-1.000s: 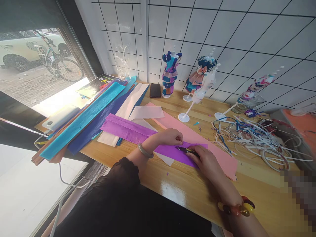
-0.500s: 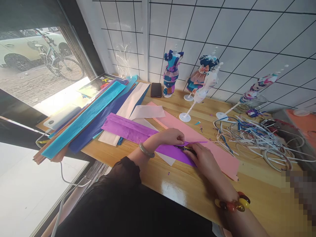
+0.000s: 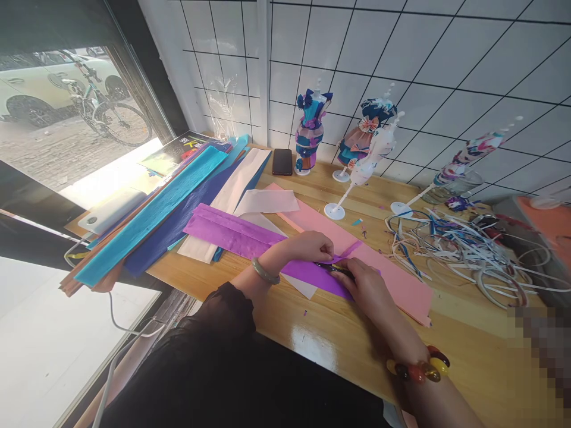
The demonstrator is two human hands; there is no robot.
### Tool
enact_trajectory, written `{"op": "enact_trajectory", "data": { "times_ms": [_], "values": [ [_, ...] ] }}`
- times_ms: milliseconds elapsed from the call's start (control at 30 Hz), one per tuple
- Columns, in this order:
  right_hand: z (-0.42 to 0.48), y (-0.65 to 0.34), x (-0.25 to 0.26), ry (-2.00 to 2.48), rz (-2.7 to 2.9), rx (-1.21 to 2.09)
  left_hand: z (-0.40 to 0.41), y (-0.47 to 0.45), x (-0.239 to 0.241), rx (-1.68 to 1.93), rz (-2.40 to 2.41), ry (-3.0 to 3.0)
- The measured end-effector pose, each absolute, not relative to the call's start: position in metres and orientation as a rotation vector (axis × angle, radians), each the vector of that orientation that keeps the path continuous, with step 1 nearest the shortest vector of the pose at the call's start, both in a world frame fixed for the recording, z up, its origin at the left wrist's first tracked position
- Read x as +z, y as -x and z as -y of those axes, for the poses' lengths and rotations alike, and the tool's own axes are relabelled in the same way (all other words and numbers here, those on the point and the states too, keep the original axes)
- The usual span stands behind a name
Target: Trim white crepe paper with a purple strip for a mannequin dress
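1. Purple sheet (image 3: pixel 232 235) pinched: the left hand (image 3: pixel 312 245) bunches its fingertips together on the edge of the material, just beyond the cut.
2. The right hand wraps (image 3: pixel 370 285) around dark-handled scissors (image 3: pixel 329 267), fingers clamped over the grips; whether the blades are parted cannot be told, as hand and material cover much of them.
3. A narrow strip (image 3: pixel 352 249), which lay nearly flat along the sheet's edge a second ago, now angles away from it over the pink sheet (image 3: pixel 405 288). The right hand has edged closer to the left, suggesting the cut has advanced and the strip is separating cleanly.
4. The purple sheet lies on the wooden table (image 3: pixel 276 315) in front of the person, its long axis slanting from far left to near right, its right end partly beneath the right hand. The scissors point leftward, roughly along that length.
5. Beyond, a turquoise length (image 3: pixel 151 217) and pale sheets (image 3: pixel 243 178) spread to the left; a phone (image 3: pixel 282 161) and small dress forms (image 3: pixel 308 131) stand behind, with tangled ribbons (image 3: pixel 450 252) at right.
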State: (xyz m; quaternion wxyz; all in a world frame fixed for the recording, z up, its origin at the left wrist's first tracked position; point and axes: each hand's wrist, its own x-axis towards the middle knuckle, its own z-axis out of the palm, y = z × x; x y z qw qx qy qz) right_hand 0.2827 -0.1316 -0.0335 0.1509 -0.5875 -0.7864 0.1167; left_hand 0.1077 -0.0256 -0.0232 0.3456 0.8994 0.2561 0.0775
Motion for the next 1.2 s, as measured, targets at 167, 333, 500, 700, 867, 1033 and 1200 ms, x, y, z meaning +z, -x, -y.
{"op": "enact_trajectory", "data": {
  "times_ms": [167,333,500,700,867,1033,1200],
  "values": [
    [0.132,-0.282,-0.033,1.71,2.242,0.352,0.025,-0.108,-0.024,0.222,-0.649,-2.326],
    [0.132,-0.282,-0.033,1.674,2.215,0.372,0.025,-0.107,-0.024,0.216,-0.673,-2.297],
    [0.134,-0.282,-0.032,1.671,2.253,0.378,0.026,-0.108,-0.025,0.22,-0.677,-2.306],
    [0.145,-0.292,-0.031,1.719,2.273,0.337,0.025,-0.107,-0.025,0.247,-0.663,-2.314],
    [0.17,-0.315,-0.028,1.841,2.083,0.453,0.024,-0.106,-0.024,0.24,-0.635,-2.301],
    [0.183,-0.341,-0.019,2.148,1.73,0.509,0.025,-0.106,-0.021,0.198,-0.656,-2.327],
    [0.169,-0.354,-0.017,2.262,1.516,0.571,0.028,-0.106,-0.018,0.176,-0.672,-2.358]
  ]
}}
